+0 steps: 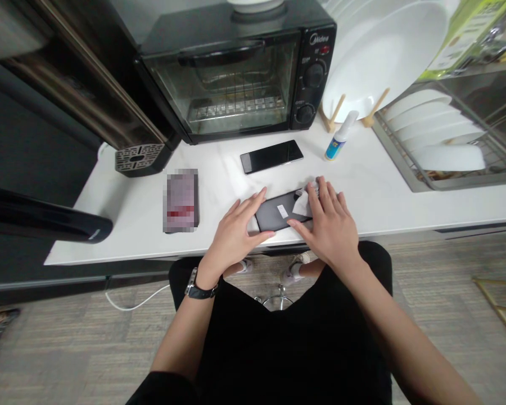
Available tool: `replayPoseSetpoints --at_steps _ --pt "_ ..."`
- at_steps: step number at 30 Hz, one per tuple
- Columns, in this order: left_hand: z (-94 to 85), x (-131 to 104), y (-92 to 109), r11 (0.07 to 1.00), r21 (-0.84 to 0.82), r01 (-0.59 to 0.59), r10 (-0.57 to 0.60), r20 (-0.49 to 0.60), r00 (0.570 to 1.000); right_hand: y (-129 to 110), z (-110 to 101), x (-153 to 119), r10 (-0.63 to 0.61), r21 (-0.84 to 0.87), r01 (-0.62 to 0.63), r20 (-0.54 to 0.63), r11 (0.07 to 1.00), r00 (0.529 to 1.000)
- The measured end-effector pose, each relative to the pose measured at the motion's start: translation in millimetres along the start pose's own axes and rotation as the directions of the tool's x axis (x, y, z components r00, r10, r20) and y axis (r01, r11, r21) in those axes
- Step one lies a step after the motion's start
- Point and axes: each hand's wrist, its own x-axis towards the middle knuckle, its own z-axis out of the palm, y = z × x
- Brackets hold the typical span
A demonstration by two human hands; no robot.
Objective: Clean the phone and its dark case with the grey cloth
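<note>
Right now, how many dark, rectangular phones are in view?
2: the glossy black phone near the black toaster oven, and the matte dark-grey phone between the left hand and right hand. The pixelated mauve rectangle at left may be another.

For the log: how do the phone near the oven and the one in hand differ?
The black phone lies screen up; the grey phone, labelled back up. The black phone is untouched; the grey phone has the left hand at one end, the right hand and a white cloth at the other. The black phone looks glossy, the grey phone matte. Both are slim.
</note>
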Motion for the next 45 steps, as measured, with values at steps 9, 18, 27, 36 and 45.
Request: replayPoseSetpoints --at_steps 9,18,27,36,45 --pt "5.1 0.7 -9.3 0.998 -0.042 -0.038 0.036 -0.049 0.998 -90.3 15.2 22.1 0.124 0.115 -0.125 0.015 0.986 0.992" --pt "9.2 -6.6 -13.9 1.0 -0.025 0.004 -0.005 -0.069 0.998 -97.3 2.2 -6.7 -0.188 0.356 0.165 0.03 0.92 0.982" --pt "2.3 -1.3 -1.8 1.0 -0.009 0.024 -0.024 -0.038 0.999 4.5 -15.4 -31.8 -0.199 0.126 0.196 0.01 0.972 0.98" --pt "4.0 -0.7 -5.0 1.0 -0.013 0.019 -0.019 -0.031 0.999 -48.6 10.6 -5.5 0.059 0.118 -0.051 -0.069 0.992 0.996" --pt "8.4 -5.7 -7.5 1.0 0.027 0.003 -0.001 -0.066 0.998 -71.0 7.7 -3.0 -0.266 0.279 0.244 0.044 0.929 0.963"
